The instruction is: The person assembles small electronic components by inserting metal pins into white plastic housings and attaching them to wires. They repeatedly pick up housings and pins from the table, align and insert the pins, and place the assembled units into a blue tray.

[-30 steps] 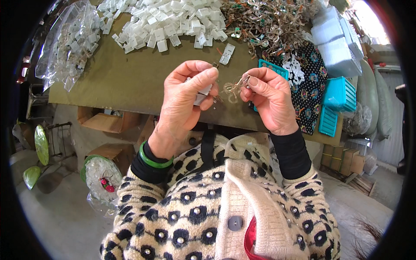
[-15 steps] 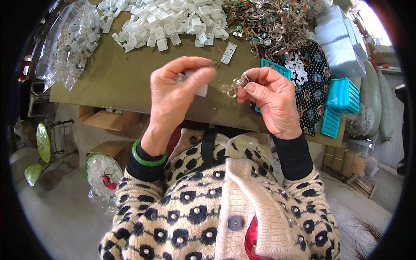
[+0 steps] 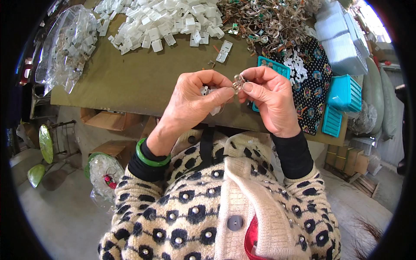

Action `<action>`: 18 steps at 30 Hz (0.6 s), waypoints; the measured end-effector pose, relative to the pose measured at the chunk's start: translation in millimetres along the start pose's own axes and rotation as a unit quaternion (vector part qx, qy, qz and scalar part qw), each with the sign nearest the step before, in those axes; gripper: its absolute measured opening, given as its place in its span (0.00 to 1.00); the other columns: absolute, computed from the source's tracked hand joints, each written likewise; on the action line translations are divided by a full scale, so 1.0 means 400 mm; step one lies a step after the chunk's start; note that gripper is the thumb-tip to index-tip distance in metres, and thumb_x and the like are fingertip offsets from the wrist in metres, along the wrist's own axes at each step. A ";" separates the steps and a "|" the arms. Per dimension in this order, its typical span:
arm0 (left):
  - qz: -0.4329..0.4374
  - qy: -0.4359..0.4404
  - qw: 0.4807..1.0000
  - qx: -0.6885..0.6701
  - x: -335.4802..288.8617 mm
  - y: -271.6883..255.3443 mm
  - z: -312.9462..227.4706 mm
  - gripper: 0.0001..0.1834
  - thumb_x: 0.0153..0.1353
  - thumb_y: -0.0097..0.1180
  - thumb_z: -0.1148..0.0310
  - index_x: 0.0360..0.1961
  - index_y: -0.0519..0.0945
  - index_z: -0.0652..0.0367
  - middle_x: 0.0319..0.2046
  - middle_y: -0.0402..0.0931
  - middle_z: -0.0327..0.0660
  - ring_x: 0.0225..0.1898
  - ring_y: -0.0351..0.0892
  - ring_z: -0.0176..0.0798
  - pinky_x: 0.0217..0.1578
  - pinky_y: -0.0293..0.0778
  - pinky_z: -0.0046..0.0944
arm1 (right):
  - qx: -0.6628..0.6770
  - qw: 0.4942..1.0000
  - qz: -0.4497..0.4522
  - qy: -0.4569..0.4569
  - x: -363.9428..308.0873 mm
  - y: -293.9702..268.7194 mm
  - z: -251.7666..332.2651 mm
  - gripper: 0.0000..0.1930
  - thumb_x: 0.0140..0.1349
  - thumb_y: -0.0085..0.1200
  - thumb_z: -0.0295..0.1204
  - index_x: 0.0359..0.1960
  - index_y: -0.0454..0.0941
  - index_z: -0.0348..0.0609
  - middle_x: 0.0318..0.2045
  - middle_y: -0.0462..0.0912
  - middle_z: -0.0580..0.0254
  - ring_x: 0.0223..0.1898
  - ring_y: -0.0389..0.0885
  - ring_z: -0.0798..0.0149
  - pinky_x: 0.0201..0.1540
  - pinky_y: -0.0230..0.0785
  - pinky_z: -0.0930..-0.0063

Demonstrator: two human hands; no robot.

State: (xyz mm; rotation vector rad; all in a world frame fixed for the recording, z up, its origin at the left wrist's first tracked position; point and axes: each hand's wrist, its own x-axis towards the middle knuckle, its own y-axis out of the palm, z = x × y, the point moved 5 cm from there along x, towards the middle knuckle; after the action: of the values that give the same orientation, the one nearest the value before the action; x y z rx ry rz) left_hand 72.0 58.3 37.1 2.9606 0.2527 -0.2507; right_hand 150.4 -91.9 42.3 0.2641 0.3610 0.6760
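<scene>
My left hand [image 3: 195,95] and my right hand [image 3: 272,97] meet fingertip to fingertip above the near edge of the table. Between them is a small coil of clear wire [image 3: 237,83], pinched by my right thumb and fingers. My left thumb and forefinger touch the coil's left side. A white plastic piece [image 3: 204,90] is tucked inside my left hand, mostly hidden by the fingers. Beyond the hands, a white plastic case [image 3: 224,51] lies unfolded on the olive table [image 3: 130,78].
White plastic cases [image 3: 169,24] are heaped at the back, beside tangled wire coils [image 3: 273,21]. A teal tray [image 3: 277,66] sits behind my right hand, near small white pieces [image 3: 296,67] on dark patterned cloth [image 3: 315,65]. Teal trays [image 3: 344,93] stack rightward; a clear bag [image 3: 69,47] stands left.
My left hand has moved right and slightly down, and its fingertips now meet the wire coil. My right hand has stayed nearly in place, still pinching the coil.
</scene>
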 end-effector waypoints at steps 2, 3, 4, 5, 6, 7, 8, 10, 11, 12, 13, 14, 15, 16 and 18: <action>0.023 -0.003 0.999 -0.026 0.000 -0.002 0.002 0.05 0.57 0.61 0.72 0.31 0.82 0.64 0.22 0.79 0.34 0.22 0.74 0.22 0.22 0.66 0.24 | 0.068 0.997 0.012 0.042 0.002 -0.003 -0.008 0.09 0.62 0.58 0.21 0.43 0.78 0.33 0.34 0.82 0.61 0.32 0.81 0.70 0.36 0.75 0.76; 0.030 0.001 0.999 -0.023 -0.001 -0.005 0.004 0.05 0.58 0.61 0.71 0.32 0.81 0.62 0.22 0.78 0.36 0.22 0.74 0.25 0.21 0.65 0.24 | 0.103 0.993 0.021 0.059 0.002 -0.002 -0.012 0.09 0.62 0.58 0.22 0.43 0.78 0.33 0.34 0.82 0.61 0.31 0.81 0.70 0.36 0.75 0.76; 0.037 -0.023 0.997 -0.067 -0.001 -0.008 0.015 0.05 0.58 0.61 0.71 0.33 0.81 0.62 0.22 0.78 0.37 0.22 0.74 0.26 0.20 0.64 0.23 | 0.105 0.993 0.019 0.058 0.003 -0.003 -0.012 0.08 0.63 0.58 0.22 0.43 0.78 0.33 0.34 0.83 0.61 0.31 0.81 0.70 0.36 0.75 0.75; 0.047 -0.031 0.991 -0.117 0.000 -0.010 0.022 0.05 0.58 0.61 0.71 0.33 0.81 0.62 0.23 0.78 0.38 0.22 0.74 0.27 0.20 0.64 0.23 | 0.106 0.993 0.018 0.056 0.004 -0.002 -0.012 0.08 0.63 0.58 0.22 0.43 0.78 0.33 0.34 0.83 0.61 0.31 0.81 0.69 0.36 0.75 0.75; 0.054 -0.039 0.983 -0.171 0.002 -0.011 0.030 0.05 0.59 0.61 0.71 0.34 0.80 0.62 0.23 0.78 0.39 0.22 0.74 0.28 0.19 0.63 0.23 | 0.101 0.993 0.008 0.055 0.003 -0.003 -0.013 0.08 0.63 0.57 0.22 0.43 0.78 0.33 0.34 0.83 0.61 0.31 0.81 0.69 0.36 0.75 0.75; 0.085 -0.017 0.967 -0.240 0.004 -0.006 0.030 0.06 0.61 0.60 0.70 0.36 0.79 0.61 0.23 0.77 0.41 0.22 0.73 0.31 0.17 0.61 0.23 | 0.106 0.993 0.023 0.053 0.002 0.003 -0.013 0.08 0.63 0.57 0.22 0.43 0.78 0.33 0.34 0.83 0.61 0.31 0.81 0.69 0.36 0.76 0.75; 0.100 -0.012 0.955 -0.278 0.006 -0.004 0.034 0.06 0.61 0.60 0.70 0.37 0.79 0.61 0.23 0.76 0.41 0.21 0.73 0.31 0.16 0.61 0.23 | 0.105 0.993 0.028 0.052 -0.001 0.008 -0.014 0.08 0.63 0.57 0.22 0.43 0.78 0.33 0.34 0.83 0.61 0.31 0.81 0.69 0.36 0.76 0.75; 0.128 -0.002 0.927 -0.352 0.005 -0.003 0.038 0.07 0.63 0.59 0.69 0.37 0.79 0.61 0.23 0.76 0.41 0.21 0.73 0.31 0.15 0.61 0.24 | 0.099 0.993 0.032 0.049 -0.008 0.016 -0.013 0.08 0.63 0.57 0.23 0.43 0.78 0.34 0.34 0.83 0.61 0.31 0.81 0.69 0.36 0.76 0.75; 0.124 -0.002 0.929 -0.349 0.004 -0.007 0.041 0.07 0.63 0.59 0.69 0.38 0.79 0.61 0.24 0.76 0.41 0.21 0.73 0.30 0.14 0.60 0.24 | 0.092 0.994 0.031 0.047 -0.011 0.019 -0.011 0.08 0.64 0.57 0.23 0.43 0.78 0.34 0.34 0.83 0.61 0.31 0.81 0.69 0.36 0.76 0.75; 0.120 -0.002 0.931 -0.346 0.003 -0.012 0.042 0.07 0.63 0.59 0.69 0.38 0.79 0.60 0.24 0.76 0.41 0.21 0.73 0.30 0.14 0.60 0.25 | 0.087 0.995 0.035 0.041 -0.013 0.023 -0.008 0.08 0.64 0.57 0.23 0.43 0.78 0.34 0.34 0.83 0.61 0.31 0.81 0.69 0.36 0.76 0.75; 0.116 -0.002 0.932 -0.342 0.001 -0.014 0.043 0.07 0.63 0.59 0.68 0.38 0.78 0.60 0.24 0.76 0.41 0.21 0.73 0.30 0.13 0.60 0.25 | 0.091 0.994 0.037 0.040 -0.015 0.026 -0.005 0.08 0.64 0.57 0.23 0.44 0.78 0.34 0.34 0.83 0.61 0.31 0.81 0.70 0.36 0.76 0.75; 0.110 -0.006 0.934 -0.341 -0.001 -0.015 0.044 0.07 0.64 0.59 0.68 0.38 0.78 0.60 0.24 0.76 0.41 0.22 0.73 0.30 0.13 0.61 0.25 | 0.096 0.994 0.043 0.035 -0.018 0.030 -0.002 0.08 0.64 0.57 0.23 0.44 0.78 0.34 0.34 0.83 0.61 0.31 0.81 0.70 0.36 0.76 0.75; 0.105 -0.009 0.935 -0.339 -0.003 -0.014 0.045 0.07 0.64 0.59 0.68 0.38 0.78 0.60 0.24 0.76 0.41 0.22 0.74 0.30 0.13 0.61 0.25 | 0.099 0.994 0.046 0.028 -0.019 0.033 0.001 0.09 0.64 0.57 0.23 0.44 0.77 0.34 0.34 0.83 0.61 0.31 0.81 0.70 0.36 0.76 0.75; 0.100 -0.013 0.936 -0.338 -0.004 -0.012 0.046 0.07 0.64 0.59 0.68 0.38 0.78 0.60 0.24 0.77 0.41 0.22 0.74 0.30 0.13 0.61 0.25 | 0.099 0.994 0.043 0.028 -0.020 0.037 0.001 0.09 0.64 0.57 0.23 0.44 0.77 0.34 0.34 0.83 0.61 0.31 0.81 0.70 0.36 0.75 0.75; 0.095 -0.007 0.936 -0.339 -0.009 -0.004 0.046 0.07 0.64 0.59 0.68 0.38 0.78 0.60 0.25 0.77 0.41 0.22 0.74 0.30 0.14 0.61 0.24 | 0.092 0.995 0.032 0.025 -0.021 0.042 -0.002 0.09 0.64 0.57 0.23 0.44 0.77 0.34 0.34 0.83 0.61 0.31 0.81 0.70 0.36 0.75 0.75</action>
State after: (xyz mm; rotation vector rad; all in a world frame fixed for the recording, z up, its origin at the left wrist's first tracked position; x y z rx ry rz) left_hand 65.4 56.2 19.6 2.2743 0.0333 -0.1243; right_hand 134.6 -84.5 49.3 0.4353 0.4641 0.7143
